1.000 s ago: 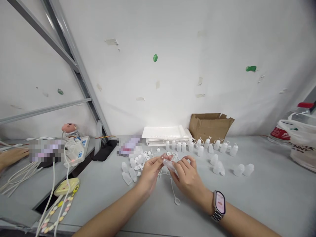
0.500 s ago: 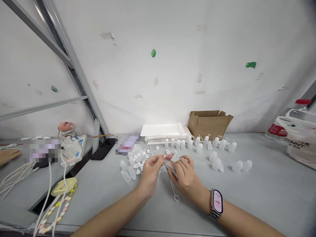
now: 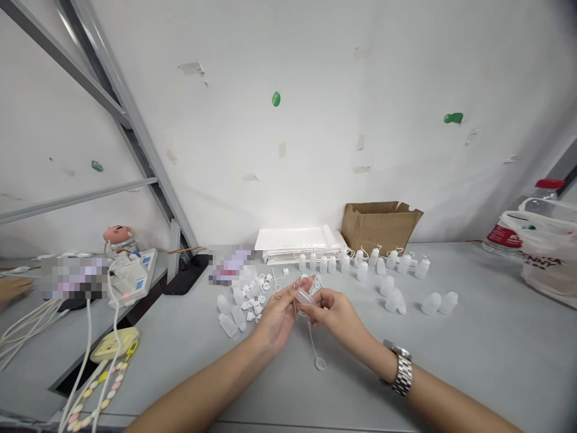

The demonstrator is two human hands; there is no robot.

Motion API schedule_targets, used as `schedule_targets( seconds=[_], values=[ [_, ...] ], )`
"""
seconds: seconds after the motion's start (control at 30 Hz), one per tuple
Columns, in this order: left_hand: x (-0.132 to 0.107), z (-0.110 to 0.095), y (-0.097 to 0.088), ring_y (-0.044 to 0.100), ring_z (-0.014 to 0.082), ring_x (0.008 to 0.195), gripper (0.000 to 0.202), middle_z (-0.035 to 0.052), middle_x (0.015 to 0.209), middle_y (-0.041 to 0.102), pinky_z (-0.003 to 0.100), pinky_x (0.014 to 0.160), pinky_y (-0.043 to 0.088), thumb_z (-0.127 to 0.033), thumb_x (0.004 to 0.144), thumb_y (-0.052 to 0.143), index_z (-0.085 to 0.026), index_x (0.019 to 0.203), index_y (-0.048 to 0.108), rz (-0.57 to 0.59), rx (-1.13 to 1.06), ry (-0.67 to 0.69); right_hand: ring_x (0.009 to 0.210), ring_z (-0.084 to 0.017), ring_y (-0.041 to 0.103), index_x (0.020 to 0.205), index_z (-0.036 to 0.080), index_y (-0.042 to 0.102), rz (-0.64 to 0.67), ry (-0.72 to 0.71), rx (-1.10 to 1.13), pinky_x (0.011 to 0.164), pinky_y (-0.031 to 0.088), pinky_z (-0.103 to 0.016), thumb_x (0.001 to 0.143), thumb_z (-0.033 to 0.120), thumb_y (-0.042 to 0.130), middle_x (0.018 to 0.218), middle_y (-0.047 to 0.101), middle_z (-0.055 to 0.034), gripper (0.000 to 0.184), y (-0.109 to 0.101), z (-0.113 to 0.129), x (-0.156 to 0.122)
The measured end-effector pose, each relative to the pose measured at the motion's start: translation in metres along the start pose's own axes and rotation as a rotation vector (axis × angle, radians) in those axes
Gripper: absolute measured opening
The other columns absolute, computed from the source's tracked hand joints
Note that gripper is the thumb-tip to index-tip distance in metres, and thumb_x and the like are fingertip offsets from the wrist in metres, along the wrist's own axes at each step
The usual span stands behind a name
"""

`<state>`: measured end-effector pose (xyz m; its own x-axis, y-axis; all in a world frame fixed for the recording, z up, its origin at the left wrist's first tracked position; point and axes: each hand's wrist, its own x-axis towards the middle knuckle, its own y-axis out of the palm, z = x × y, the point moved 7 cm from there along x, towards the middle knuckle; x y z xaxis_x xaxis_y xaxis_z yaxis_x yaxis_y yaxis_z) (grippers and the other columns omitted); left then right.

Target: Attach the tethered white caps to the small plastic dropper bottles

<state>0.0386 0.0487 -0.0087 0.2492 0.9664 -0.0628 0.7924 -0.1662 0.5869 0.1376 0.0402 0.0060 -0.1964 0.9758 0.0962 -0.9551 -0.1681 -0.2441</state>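
A small translucent plastic squeeze bottle [image 3: 305,296] is tilted between my two hands above the grey table. My left hand [image 3: 280,314] is closed around its left end, fingers behind it. My right hand [image 3: 333,310] pinches the other end between thumb and fingers. Beneath the right hand, a white cord ending in a ring [image 3: 320,363] trails onto the table. White caps [image 3: 256,293] lie heaped left of my hands, beside several loose bottles [image 3: 228,326]. Behind stands a row of bottles with looped caps [image 3: 362,272]. More bottles [image 3: 395,299] lie to the right.
White flat packets [image 3: 297,243] are stacked against the wall beside an open cardboard box [image 3: 378,227]. A power strip [image 3: 133,278] with cables and a yellow case [image 3: 115,344] on a beaded strap lie left. A plastic bag [image 3: 550,258] stands far right.
My right hand has turned, so its watch face has swung out of sight and more of the bottle shows. The view has shifted slightly. A brownish shape at the far left edge has moved and blurred.
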Motion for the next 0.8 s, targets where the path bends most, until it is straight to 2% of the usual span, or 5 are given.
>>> schedule_targets(
  seconds=[0.13,0.23,0.37,0.63,0.8],
  values=[
    [-0.001,-0.003,0.003,0.039,0.0218,0.123,0.021,0.0076,0.116,0.060,0.034,0.102,0.030,-0.029,0.077,0.058,-0.018,0.091,0.067,0.032,-0.015,-0.025,0.048,-0.010,0.047,0.052,0.017,0.050,0.199,0.085,0.310,0.054,0.037,-0.025,0.068,0.039,0.064,0.046,0.054,0.0023,0.030,0.006,0.004,0.002],
    [-0.003,-0.008,0.005,0.040,0.0215,0.122,0.024,0.0083,0.115,0.061,0.034,0.102,0.029,-0.031,0.079,0.054,-0.018,0.094,0.067,0.059,0.001,-0.034,0.050,-0.010,0.047,0.053,0.016,0.052,0.232,0.064,0.358,0.057,0.038,-0.025,0.068,0.039,0.064,0.049,0.054,0.0023,0.030,0.005,0.009,0.002],
    [-0.005,-0.014,0.002,0.045,0.0233,0.117,0.025,0.0099,0.109,0.064,0.036,0.103,0.028,-0.032,0.076,0.058,-0.015,0.091,0.068,0.025,0.102,0.010,0.052,-0.010,0.050,0.062,0.017,0.051,0.166,0.029,0.270,0.055,0.039,-0.025,0.066,0.041,0.066,0.053,0.055,0.0033,0.028,0.001,0.007,0.001],
    [-0.002,-0.006,0.005,0.047,0.0235,0.115,0.024,0.0097,0.110,0.063,0.035,0.101,0.029,-0.030,0.075,0.060,-0.014,0.092,0.068,0.039,0.092,0.013,0.060,-0.013,0.048,0.066,0.019,0.049,-0.188,-0.204,-0.241,0.058,0.038,-0.026,0.077,0.031,0.052,0.063,0.054,0.0009,0.017,-0.012,0.016,-0.013],
    [-0.001,-0.002,0.006,0.046,0.0226,0.115,0.024,0.0094,0.114,0.061,0.034,0.099,0.030,-0.029,0.077,0.058,-0.015,0.093,0.067,0.100,0.030,-0.014,0.058,-0.013,0.050,0.063,0.019,0.049,-0.153,-0.128,-0.109,0.057,0.038,-0.025,0.076,0.033,0.054,0.059,0.054,0.0016,0.020,-0.009,0.013,-0.009]
  ],
)
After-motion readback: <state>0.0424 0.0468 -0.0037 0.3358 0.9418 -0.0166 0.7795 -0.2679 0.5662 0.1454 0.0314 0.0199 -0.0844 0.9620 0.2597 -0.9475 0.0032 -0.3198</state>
